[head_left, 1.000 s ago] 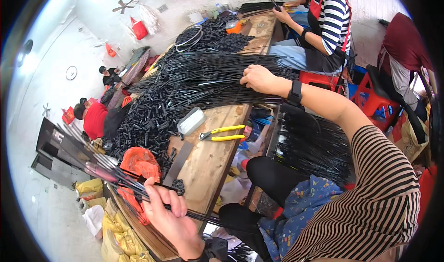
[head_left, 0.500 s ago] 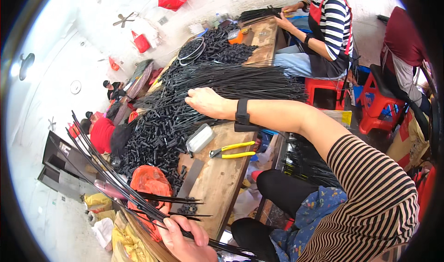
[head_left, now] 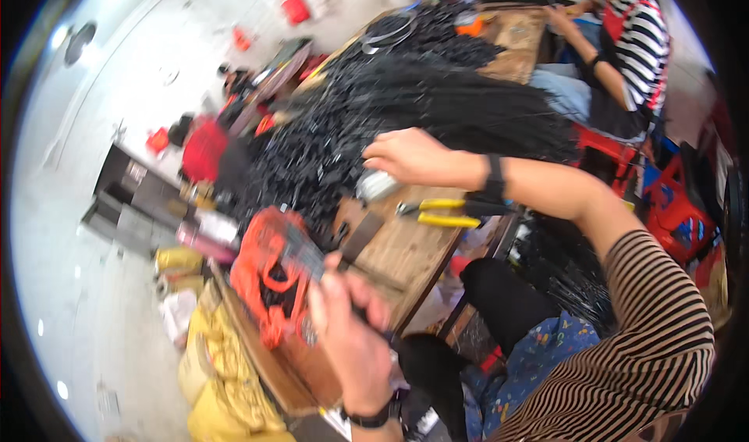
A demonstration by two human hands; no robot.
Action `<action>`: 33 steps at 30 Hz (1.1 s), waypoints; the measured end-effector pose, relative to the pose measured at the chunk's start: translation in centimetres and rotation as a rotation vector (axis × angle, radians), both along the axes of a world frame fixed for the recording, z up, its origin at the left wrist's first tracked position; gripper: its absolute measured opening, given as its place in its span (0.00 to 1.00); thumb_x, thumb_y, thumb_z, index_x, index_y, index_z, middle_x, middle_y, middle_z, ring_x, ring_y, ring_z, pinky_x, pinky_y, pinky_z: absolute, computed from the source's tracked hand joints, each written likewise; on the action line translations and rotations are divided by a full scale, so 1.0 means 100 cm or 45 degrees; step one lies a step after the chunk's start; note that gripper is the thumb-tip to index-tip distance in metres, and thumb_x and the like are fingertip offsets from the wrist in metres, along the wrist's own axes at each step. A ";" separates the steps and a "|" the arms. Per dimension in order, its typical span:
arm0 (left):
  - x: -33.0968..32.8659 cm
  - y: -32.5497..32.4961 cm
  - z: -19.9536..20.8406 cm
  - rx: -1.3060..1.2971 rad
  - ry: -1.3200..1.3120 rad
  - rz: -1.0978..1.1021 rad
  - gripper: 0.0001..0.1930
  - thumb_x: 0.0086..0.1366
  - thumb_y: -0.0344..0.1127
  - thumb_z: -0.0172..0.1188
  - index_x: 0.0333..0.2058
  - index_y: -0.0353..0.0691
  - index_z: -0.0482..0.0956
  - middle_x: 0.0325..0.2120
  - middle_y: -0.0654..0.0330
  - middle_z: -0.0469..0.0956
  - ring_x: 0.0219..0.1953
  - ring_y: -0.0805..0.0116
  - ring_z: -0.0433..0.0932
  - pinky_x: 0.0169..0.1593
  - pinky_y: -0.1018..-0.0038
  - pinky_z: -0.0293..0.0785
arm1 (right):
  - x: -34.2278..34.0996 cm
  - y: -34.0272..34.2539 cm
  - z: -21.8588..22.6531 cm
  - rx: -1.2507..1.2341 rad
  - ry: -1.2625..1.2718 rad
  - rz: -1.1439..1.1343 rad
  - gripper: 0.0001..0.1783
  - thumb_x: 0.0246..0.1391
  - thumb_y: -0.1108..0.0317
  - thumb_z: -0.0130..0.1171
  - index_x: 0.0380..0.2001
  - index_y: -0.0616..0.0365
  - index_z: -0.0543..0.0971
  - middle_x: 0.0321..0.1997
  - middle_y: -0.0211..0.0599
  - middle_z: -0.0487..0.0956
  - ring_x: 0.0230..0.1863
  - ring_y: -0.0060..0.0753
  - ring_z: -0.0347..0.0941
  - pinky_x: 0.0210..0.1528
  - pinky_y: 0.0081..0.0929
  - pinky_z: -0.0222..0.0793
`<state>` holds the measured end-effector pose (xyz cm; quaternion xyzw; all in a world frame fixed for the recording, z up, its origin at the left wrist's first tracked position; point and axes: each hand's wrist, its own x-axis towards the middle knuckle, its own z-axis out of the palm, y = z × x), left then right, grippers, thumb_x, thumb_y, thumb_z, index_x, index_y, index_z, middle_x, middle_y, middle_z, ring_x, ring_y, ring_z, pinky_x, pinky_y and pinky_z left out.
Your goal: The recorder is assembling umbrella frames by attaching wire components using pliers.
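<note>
My left hand (head_left: 353,329) is closed around a bundle of thin black rods (head_left: 303,248), smeared by motion, in front of an orange-red plastic bag (head_left: 253,259). My right hand (head_left: 413,158) hovers over the table with its fingers bunched together; whatever they pinch, if anything, is hidden. Just below it lies a pale box (head_left: 378,185), partly covered by the hand. Yellow-handled pliers (head_left: 449,221) rest on the wooden table (head_left: 417,247). Beyond my right hand spread a heap of small black tubular parts (head_left: 304,161) and a broad pile of long black rods (head_left: 476,106).
A dark flat strip (head_left: 364,236) lies along the table beside the bag. At the far right, a person in a striped top (head_left: 646,48) sits working at the table. Red stools (head_left: 672,200) stand at right. Yellow sacks (head_left: 222,387) fill the lower left.
The whole view has swung, shifting the table rightward. My left hand has come up with the rods, whose fanned ends no longer show clearly. My right hand has moved off the rod pile to above the box.
</note>
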<state>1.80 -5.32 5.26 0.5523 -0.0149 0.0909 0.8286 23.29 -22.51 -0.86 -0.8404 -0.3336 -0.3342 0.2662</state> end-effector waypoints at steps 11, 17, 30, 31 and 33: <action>0.030 0.003 -0.026 -0.048 -0.252 -0.037 0.17 0.72 0.43 0.45 0.50 0.37 0.63 0.30 0.61 0.72 0.37 0.69 0.74 0.46 0.70 0.71 | -0.188 0.046 0.006 0.542 1.281 0.831 0.18 0.64 0.55 0.48 0.31 0.61 0.69 0.22 0.36 0.73 0.21 0.28 0.71 0.24 0.30 0.65; 0.041 0.028 0.015 0.259 -0.340 -0.080 0.25 0.71 0.44 0.47 0.60 0.34 0.60 0.42 0.57 0.75 0.43 0.71 0.74 0.49 0.73 0.71 | -0.154 0.070 0.020 0.895 1.090 1.024 0.13 0.66 0.61 0.46 0.29 0.56 0.68 0.20 0.24 0.67 0.17 0.15 0.62 0.20 0.17 0.58; 0.037 0.043 -0.031 0.554 -0.187 0.401 0.21 0.67 0.40 0.57 0.52 0.30 0.72 0.42 0.59 0.78 0.40 0.75 0.75 0.46 0.77 0.72 | -0.094 0.103 -0.015 0.979 0.961 0.843 0.12 0.64 0.63 0.48 0.29 0.57 0.73 0.19 0.23 0.68 0.18 0.14 0.62 0.18 0.16 0.56; 0.039 0.044 -0.027 0.559 -0.172 0.427 0.21 0.67 0.39 0.57 0.50 0.28 0.72 0.41 0.57 0.77 0.41 0.74 0.75 0.47 0.77 0.72 | -0.103 0.100 -0.005 0.977 0.961 0.849 0.12 0.64 0.63 0.48 0.29 0.57 0.73 0.19 0.23 0.68 0.18 0.14 0.62 0.18 0.16 0.56; 0.041 0.040 -0.015 0.563 -0.162 0.445 0.20 0.67 0.39 0.57 0.49 0.27 0.72 0.41 0.55 0.77 0.42 0.73 0.75 0.49 0.76 0.71 | -0.125 0.090 0.012 1.135 1.244 0.953 0.12 0.65 0.61 0.47 0.32 0.56 0.74 0.19 0.20 0.67 0.18 0.11 0.57 0.18 0.14 0.50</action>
